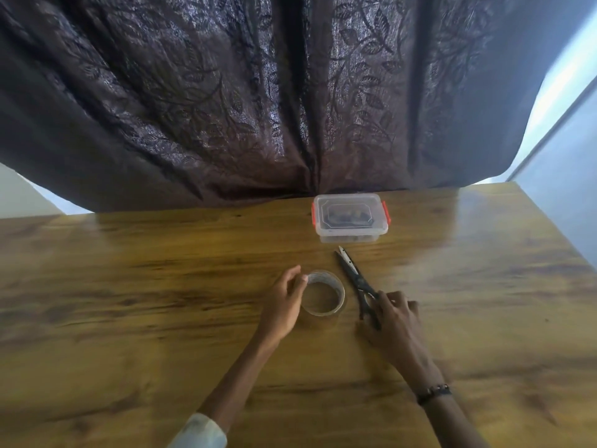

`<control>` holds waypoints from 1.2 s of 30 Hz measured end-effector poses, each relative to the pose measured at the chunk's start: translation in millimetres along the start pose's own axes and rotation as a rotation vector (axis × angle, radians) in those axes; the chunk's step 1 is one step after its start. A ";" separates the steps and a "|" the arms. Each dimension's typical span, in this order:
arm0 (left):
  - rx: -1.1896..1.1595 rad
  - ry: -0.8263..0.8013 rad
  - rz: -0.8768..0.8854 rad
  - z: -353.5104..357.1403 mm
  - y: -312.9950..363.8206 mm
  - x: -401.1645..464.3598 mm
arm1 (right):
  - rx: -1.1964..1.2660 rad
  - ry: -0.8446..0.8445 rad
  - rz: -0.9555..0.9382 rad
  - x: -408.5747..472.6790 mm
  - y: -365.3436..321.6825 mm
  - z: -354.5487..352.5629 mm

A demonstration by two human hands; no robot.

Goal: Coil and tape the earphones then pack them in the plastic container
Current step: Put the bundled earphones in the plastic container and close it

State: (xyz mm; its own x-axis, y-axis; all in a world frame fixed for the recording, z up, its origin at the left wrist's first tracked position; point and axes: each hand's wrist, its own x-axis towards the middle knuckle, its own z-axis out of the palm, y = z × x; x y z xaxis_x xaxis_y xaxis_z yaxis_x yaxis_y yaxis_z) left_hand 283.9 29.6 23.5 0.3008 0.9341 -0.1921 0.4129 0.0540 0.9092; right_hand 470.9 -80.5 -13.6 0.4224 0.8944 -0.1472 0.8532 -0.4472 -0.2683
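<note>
A clear plastic container [350,221] with red clips stands lidded near the table's far edge; dark earphones show dimly through its lid. A roll of clear tape [324,292] lies flat at the table's middle. My left hand [286,302] curls around the roll's left side, fingertips on its rim. Black scissors [353,276] lie closed to the right of the roll, blades pointing toward the container. My right hand [392,321] rests on the scissors' handles, fingers over the loops.
The wooden table [161,286] stretches wide to both sides. A dark patterned curtain [258,92] hangs just behind the table's far edge, close to the container. A pale wall stands at the right.
</note>
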 end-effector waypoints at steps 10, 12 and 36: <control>0.086 0.120 0.365 -12.0 2.9 -8.7 | -0.006 0.023 0.103 -1.9 -19.4 -11.1; 0.199 0.185 0.465 -6.4 1.6 -16.0 | 0.087 -0.006 0.162 -8.7 -18.7 -11.9; 0.045 -0.009 -0.232 25.6 3.2 -33.9 | 0.526 -0.013 0.163 21.1 -34.6 -42.6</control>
State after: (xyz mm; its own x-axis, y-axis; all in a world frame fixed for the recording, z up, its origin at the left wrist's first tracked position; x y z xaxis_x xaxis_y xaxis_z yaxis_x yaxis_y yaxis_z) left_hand 297.0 -10.9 23.5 0.2008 0.8955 -0.3972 0.5098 0.2507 0.8230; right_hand 463.3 -45.7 33.1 0.5298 0.8142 -0.2377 0.5077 -0.5289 -0.6801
